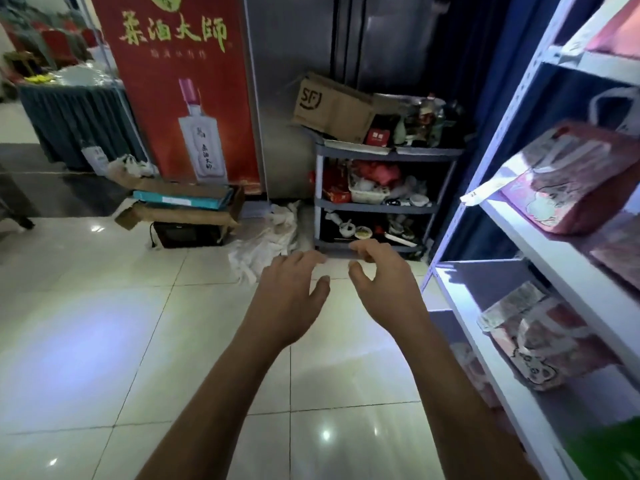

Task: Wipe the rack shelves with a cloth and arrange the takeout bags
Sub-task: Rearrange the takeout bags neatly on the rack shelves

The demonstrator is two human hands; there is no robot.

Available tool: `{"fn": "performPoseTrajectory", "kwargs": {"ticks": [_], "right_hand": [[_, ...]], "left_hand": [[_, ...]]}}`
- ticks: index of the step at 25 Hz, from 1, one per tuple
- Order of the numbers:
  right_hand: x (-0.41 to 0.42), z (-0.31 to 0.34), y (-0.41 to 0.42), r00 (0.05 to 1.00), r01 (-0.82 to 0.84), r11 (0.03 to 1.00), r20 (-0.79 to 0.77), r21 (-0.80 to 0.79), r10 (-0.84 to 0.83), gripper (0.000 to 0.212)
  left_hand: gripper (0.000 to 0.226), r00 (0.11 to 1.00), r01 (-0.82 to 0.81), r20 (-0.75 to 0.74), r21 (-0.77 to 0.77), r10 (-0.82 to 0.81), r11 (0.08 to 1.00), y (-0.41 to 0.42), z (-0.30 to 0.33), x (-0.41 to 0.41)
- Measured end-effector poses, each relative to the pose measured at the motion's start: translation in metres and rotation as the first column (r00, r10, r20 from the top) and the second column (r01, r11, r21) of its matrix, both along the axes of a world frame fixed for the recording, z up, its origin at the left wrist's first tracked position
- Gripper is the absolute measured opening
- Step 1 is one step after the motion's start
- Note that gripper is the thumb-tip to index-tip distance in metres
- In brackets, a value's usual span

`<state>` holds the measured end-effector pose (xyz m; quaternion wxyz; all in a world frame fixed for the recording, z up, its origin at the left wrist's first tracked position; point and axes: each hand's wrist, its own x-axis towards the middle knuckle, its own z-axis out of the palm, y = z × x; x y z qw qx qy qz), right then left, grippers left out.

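Note:
Both my arms reach forward over the tiled floor. My left hand [289, 292] is empty with its fingers spread. Just to its right, my right hand [384, 282] is also empty, fingers apart and slightly curled. A white metal rack [540, 244] runs along the right edge. A pink takeout bag [571, 178] lies on its middle shelf and another pink patterned bag [540, 341] sits on the shelf below. A white cloth heap [270, 237] lies on the floor beyond my hands. Neither hand touches the rack or the bags.
A grey plastic shelf unit [381, 206] crammed with dishes and red items stands ahead, with a cardboard box [332, 105] on top. A red banner [180, 88] stands to the left, stacked boxes [183, 202] at its foot. A draped table [72, 112] is far left.

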<state>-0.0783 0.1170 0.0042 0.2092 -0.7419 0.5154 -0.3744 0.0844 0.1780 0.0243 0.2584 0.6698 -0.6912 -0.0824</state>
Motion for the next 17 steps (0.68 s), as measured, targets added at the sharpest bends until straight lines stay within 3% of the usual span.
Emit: {"fn": "performPoseTrajectory", "kwargs": {"ticks": [8,17], "right_hand": [[-0.040,-0.002,-0.099,0.941,0.336,0.942,0.032,0.023,-0.336,0.032],[-0.104,0.028,-0.216,0.850,0.526,0.851,0.057,-0.015,-0.524,0.027]], "left_hand": [[0.035,0.949,0.316,-0.022,0.029,-0.316,0.948,-0.153,-0.003,-0.026],[0.032,0.844,0.537,0.025,-0.026,-0.536,0.843,-0.308,0.025,-0.094]]}}
